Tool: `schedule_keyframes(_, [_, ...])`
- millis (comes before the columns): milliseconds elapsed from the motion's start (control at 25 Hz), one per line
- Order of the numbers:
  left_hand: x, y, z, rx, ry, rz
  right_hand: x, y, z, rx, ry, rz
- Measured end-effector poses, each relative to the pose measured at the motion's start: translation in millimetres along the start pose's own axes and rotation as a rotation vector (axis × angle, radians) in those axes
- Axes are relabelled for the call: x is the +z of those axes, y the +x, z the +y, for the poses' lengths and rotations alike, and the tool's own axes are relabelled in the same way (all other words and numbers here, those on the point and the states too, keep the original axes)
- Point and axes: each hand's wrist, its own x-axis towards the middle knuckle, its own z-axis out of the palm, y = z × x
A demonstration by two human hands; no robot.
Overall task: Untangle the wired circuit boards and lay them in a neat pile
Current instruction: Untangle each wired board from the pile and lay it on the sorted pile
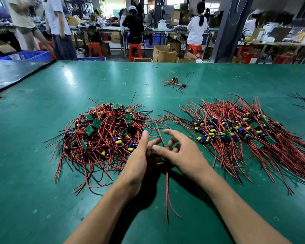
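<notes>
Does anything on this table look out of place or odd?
Yes. A small clump of boards lies alone at the far middle of the table, apart from the tangled heap and the combed pile. A small ring lies loose near it.

two hands (139, 155) (183, 152), two large board heaps (104, 134) (245, 131), one small cluster (174, 81).
</notes>
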Motion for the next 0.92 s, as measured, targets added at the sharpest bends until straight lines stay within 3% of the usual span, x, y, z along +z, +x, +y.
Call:
schedule_keyframes(160, [-1.7,4.2,-0.4,0.047,0.025,0.003,4.1,0.7,2.3,-0.14,-0.144,0.113])
schedule_keyframes(280, [-0.2,3.9,1.9,0.097,0.081,0.055,-8.0,6.1,7.0,-0.109,-0.167,0.248])
schedule_keyframes(520, [-12.5,5.0,12.6,0.42,0.065,0.255,-48.3,12.0,15.8,0.002,-0.575,0.52])
schedule_keyframes(600, [-15.3,6.3,13.8,0.428,0.059,0.276,-44.9,10.0,12.9,-0.052,-0.617,0.495])
schedule_keyframes(720, [-17.9,8.7,14.3,0.441,0.049,0.289,-20.8,3.9,5.4,-0.136,-0.48,0.225])
schedule_keyframes(800, [-20.3,9.5,16.0,0.466,0.013,0.308,-8.6,2.2,8.9,-0.099,-0.597,0.077])
schedule_keyframes(920, [-23.1,10.2,18.3,0.436,-0.08,0.298,-19.8,7.0,14.3,0.011,-0.749,0.14])
